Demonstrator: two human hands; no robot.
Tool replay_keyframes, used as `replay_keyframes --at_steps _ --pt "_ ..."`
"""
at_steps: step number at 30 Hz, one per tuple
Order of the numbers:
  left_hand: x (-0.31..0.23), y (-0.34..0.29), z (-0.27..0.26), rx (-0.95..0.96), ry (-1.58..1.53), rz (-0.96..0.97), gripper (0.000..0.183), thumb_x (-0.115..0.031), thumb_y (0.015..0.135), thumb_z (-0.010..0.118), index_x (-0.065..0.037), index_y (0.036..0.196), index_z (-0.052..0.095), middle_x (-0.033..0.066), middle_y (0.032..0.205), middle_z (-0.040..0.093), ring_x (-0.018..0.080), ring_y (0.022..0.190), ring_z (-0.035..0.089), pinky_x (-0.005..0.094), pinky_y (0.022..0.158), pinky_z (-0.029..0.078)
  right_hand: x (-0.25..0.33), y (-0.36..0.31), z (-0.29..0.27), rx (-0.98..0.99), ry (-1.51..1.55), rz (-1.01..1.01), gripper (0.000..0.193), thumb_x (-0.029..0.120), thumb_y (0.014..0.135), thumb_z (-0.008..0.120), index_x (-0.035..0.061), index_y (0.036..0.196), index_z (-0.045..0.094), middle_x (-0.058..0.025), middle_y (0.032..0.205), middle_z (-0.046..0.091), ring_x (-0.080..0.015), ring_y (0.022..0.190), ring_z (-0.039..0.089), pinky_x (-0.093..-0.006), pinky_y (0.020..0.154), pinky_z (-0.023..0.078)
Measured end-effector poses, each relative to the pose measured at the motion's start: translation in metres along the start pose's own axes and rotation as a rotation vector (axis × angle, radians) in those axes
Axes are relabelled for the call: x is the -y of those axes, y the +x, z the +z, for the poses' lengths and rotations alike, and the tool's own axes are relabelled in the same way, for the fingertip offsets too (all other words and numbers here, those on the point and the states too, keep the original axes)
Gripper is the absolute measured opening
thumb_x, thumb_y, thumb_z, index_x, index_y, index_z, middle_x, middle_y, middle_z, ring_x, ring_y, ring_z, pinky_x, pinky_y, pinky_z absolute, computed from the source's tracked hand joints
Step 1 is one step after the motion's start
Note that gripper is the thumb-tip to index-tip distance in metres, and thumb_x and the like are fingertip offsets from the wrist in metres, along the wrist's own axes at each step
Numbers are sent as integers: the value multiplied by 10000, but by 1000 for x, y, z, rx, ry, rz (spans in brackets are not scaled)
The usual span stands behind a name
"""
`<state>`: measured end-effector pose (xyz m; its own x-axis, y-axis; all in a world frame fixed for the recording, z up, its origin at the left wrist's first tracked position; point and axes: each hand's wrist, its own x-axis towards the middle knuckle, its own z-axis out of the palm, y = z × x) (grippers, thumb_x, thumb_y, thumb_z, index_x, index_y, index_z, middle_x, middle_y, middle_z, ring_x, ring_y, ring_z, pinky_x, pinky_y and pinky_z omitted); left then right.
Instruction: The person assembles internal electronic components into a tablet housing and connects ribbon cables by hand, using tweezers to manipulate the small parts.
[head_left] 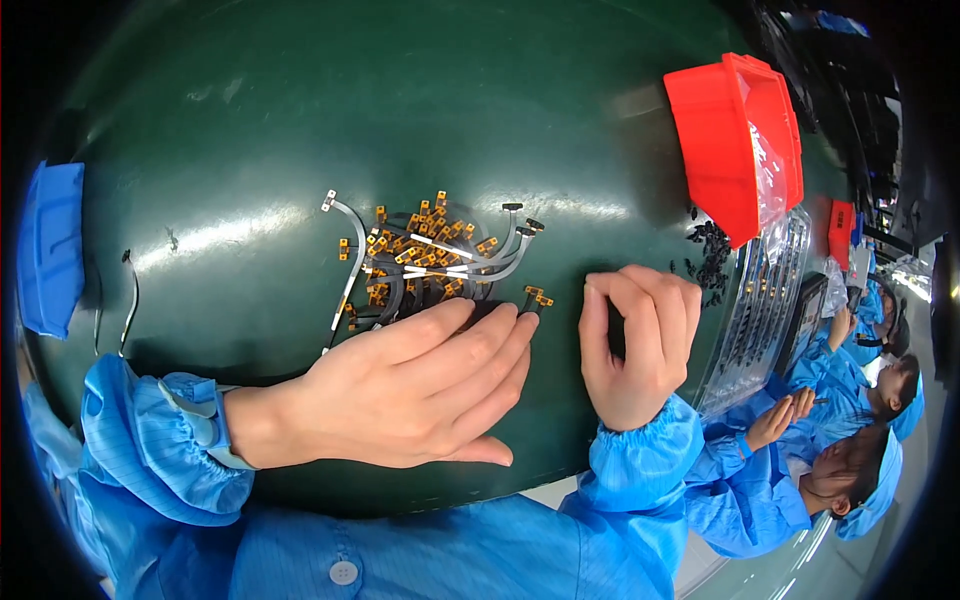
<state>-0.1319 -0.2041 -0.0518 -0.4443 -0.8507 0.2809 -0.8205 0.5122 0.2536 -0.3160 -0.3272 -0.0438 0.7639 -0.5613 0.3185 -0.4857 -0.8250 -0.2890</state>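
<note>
A heap of small flat flex cables (425, 250) with orange tabs and grey and black tails lies on the green tabletop. My left hand (410, 385) is stretched flat, palm down, along the heap's near edge. Its fingertips reach beside an orange cable end (540, 298), and the fingers hide some of the cables. To the right of the heap, my right hand (645, 335) is closed, thumb and index tips together. Whatever that pinch holds, if anything, is too small or hidden to see. One cable with a white strip (350, 280) sticks out at the heap's left.
A red bin (710, 150) tilts at the far right, with small black parts (712, 255) scattered below it. Clear plastic with rows of parts (765, 300) lies beside them. At left are a blue bin (52, 250) and a loose cable (131, 300). Co-workers in blue sit at right.
</note>
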Motion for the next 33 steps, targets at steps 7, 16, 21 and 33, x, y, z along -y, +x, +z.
replay_keyframes --at_steps 7,16,21,33 --pt "0 -1 1 -11 -23 -21 626 -598 928 438 -37 1092 661 123 1238 640 231 1114 602 353 944 472 5 -2 -8 18 123 174 228 -72 705 748 23 899 677 -101 881 632 -269 795 586 -362 732 482" --pt "0 1 -2 1 -15 -10 622 -595 931 437 -39 1096 663 120 1240 641 223 1114 603 345 939 471 6 8 2 26 187 164 238 -32 698 802 11 920 727 -83 877 644 -243 797 588 -330 698 482" --pt "0 1 1 -9 -16 -15 624 -594 932 434 -36 1093 663 124 1238 641 221 1106 606 344 934 474 4 9 0 49 228 52 275 -71 681 782 3 942 741 -77 873 640 -235 787 579 -329 692 482" --pt "-2 -2 0 -2 -19 -19 613 -588 930 446 -39 1095 663 123 1234 643 221 1093 608 348 930 479 3 14 5 21 233 35 246 -52 647 801 3 872 717 -75 832 625 -244 762 577 -339 663 480"
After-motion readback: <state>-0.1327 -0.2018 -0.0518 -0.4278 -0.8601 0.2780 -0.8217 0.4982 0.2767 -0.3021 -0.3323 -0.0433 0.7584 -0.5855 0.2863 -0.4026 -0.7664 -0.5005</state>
